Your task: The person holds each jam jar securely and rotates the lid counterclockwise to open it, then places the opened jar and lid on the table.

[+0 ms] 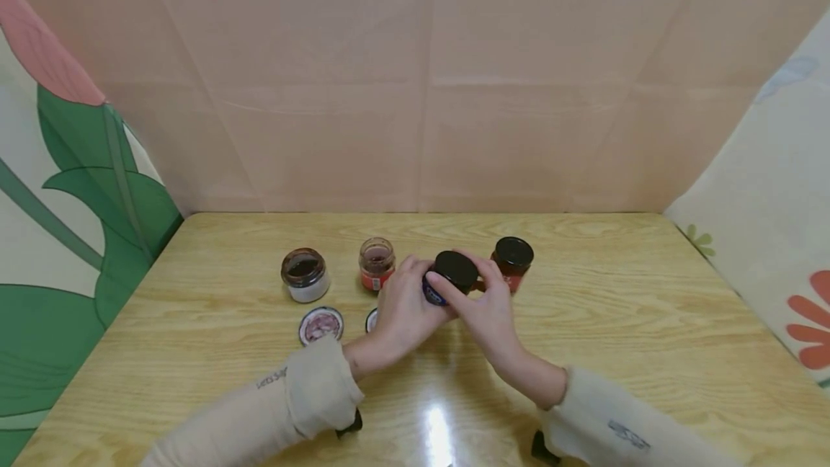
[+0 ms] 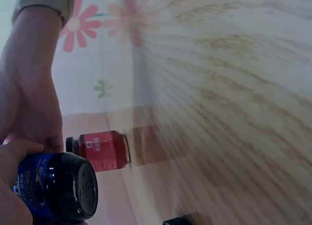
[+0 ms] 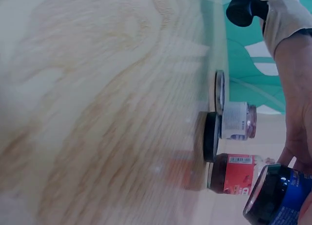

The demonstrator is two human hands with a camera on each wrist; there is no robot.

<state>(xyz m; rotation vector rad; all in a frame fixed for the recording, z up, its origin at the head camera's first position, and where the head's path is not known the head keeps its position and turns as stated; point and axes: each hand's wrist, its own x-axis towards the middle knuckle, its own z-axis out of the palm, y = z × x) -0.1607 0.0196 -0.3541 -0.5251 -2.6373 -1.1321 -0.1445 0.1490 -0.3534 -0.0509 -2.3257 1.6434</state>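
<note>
A small jar with a blue label and a black lid is held just above the wooden table, tilted, between both hands. My left hand wraps the jar's body from the left. My right hand curls thumb and fingers round the lid from the right. The left wrist view shows the blue jar close up, lid toward the camera, with my left thumb on it and the right hand behind. In the right wrist view the blue jar sits at the bottom right.
A red jar with a black lid stands just right of the hands. An open red jar and an open white-labelled jar stand to the left. Two loose lids lie in front. Fabric walls enclose the table.
</note>
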